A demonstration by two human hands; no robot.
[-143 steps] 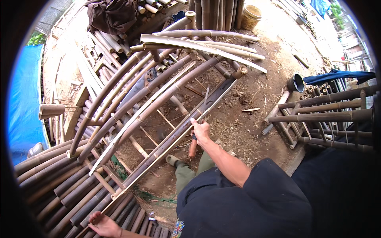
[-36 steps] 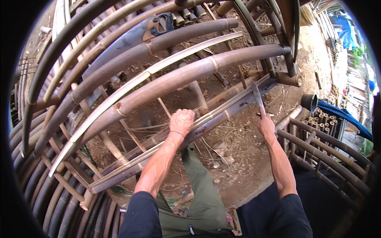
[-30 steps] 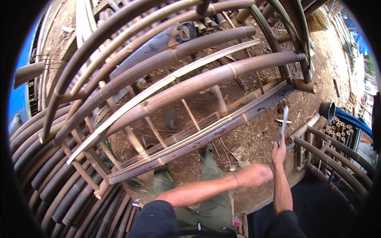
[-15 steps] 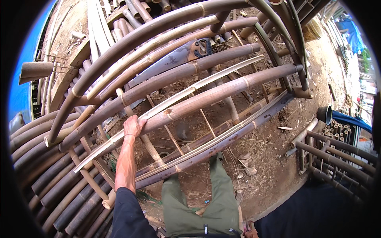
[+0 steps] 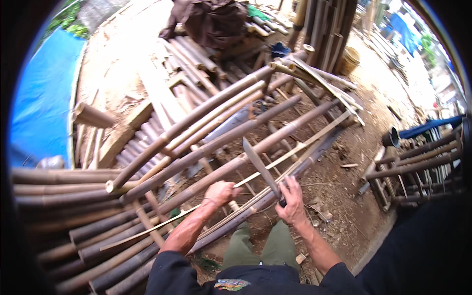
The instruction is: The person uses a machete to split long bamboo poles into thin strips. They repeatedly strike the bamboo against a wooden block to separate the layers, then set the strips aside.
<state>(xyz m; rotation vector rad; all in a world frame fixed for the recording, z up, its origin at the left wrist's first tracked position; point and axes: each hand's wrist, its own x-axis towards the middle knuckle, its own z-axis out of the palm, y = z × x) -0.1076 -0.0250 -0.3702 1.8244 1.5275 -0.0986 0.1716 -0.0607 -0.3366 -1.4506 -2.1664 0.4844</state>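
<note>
A thin pale bamboo strip (image 5: 275, 164) is gripped by the left hand (image 5: 220, 192); a long-bladed knife (image 5: 259, 167) is clasped, raised, by the right hand (image 5: 292, 202); cutting appears unfinished.

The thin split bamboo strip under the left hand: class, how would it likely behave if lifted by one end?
The bamboo strip is long and very thin, so it would probably bow and sag. It looks light beside the round poles, and being flat, unlikely to roll.

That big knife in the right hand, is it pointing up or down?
Up. The right hand grips the knife by its handle, blade rising up-left over the bamboo poles.
</note>
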